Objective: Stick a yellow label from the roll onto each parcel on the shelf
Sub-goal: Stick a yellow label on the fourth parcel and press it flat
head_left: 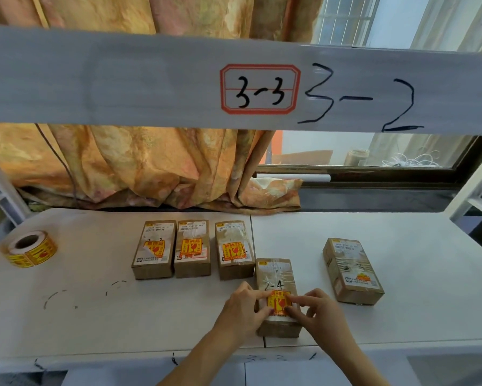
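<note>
Five brown parcels lie on the white shelf (pixel 95 302). Three in a row (pixel 154 247), (pixel 192 247), (pixel 234 249) each carry a yellow label. A fourth parcel (pixel 276 277) lies nearer me with a yellow label (pixel 279 300) on its top. My left hand (pixel 245 307) and my right hand (pixel 317 313) press fingertips on that label from either side. The fifth parcel (pixel 351 270) at the right shows no such yellow label. The label roll (pixel 29 247) stands at the shelf's far left.
An upper shelf beam (pixel 150 79) marked 3-3 and 3-2 crosses above. An orange curtain (pixel 150 168) hangs behind the shelf, and a window (pixel 373 151) is at the right. White uprights (pixel 473 185) frame both sides.
</note>
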Available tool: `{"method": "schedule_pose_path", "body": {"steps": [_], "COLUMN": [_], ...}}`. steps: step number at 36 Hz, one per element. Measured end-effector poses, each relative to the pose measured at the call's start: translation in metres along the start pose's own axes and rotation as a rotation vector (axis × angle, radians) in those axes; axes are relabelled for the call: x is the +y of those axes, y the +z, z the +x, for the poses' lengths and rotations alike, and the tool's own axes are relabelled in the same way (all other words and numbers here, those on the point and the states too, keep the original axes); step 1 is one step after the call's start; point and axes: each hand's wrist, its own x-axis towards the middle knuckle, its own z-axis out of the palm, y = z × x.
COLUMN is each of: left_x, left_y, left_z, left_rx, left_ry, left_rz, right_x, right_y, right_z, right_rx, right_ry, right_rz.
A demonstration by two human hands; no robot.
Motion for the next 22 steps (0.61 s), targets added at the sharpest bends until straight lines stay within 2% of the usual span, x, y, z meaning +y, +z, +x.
{"method": "schedule_pose_path", "body": {"steps": [4, 22], "left_x": [-0.0016, 0.0042], "left_y": [-0.0012, -0.0008], "left_z": [0.0009, -0.0011], "left_rx": [-0.025, 0.013], "left_ry": [0.009, -0.004], "left_rz": [0.006, 0.080], "right_x": [0.0065, 0.0045], "right_y": [0.0000, -0.0025], "right_z": [-0.0068, -0.0049], "right_rx": [0.022, -0.027], "right_ry": [-0.045, -0.007], "right_rz": [-0.009, 0.005]}}
